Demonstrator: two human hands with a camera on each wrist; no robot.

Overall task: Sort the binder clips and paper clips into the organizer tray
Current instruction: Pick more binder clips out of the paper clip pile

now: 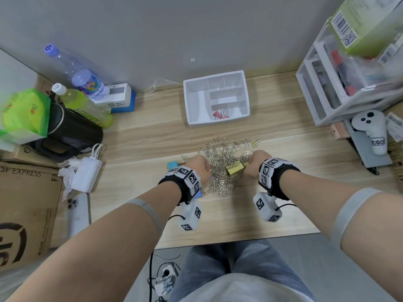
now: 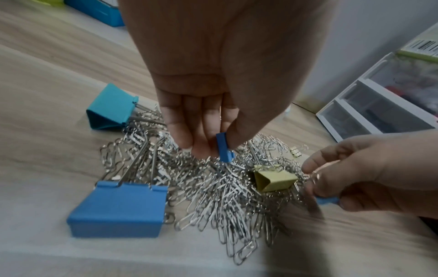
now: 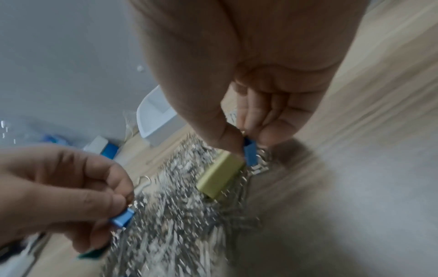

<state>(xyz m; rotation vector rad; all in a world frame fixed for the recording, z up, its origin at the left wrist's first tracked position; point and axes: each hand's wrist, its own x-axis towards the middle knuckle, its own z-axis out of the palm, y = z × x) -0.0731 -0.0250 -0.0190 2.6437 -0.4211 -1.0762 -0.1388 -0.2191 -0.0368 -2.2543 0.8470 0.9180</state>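
Observation:
A heap of silver paper clips (image 1: 220, 168) lies mid-table, with both hands over it. My left hand (image 2: 211, 148) pinches a small blue binder clip (image 2: 224, 148) above the heap's left side. At the right edge, my right hand (image 3: 246, 142) pinches another small blue binder clip (image 3: 250, 152). A yellow binder clip (image 1: 235, 170) sits against that hand's fingertips. A large blue binder clip (image 2: 118, 209) and a teal one (image 2: 111, 108) lie at the heap's left edge. Behind the heap stands the white organizer tray (image 1: 192, 105). Pink binder clips (image 1: 220, 115) lie in one front compartment.
A tiny gold binder clip (image 1: 255, 143) lies at the heap's far right. Bottles, a black kettle (image 1: 72, 131) and a power bank (image 1: 86, 175) crowd the left. A drawer unit (image 1: 340, 92) and a controller (image 1: 370, 131) stand right. A phone (image 1: 78, 214) lies at the front left.

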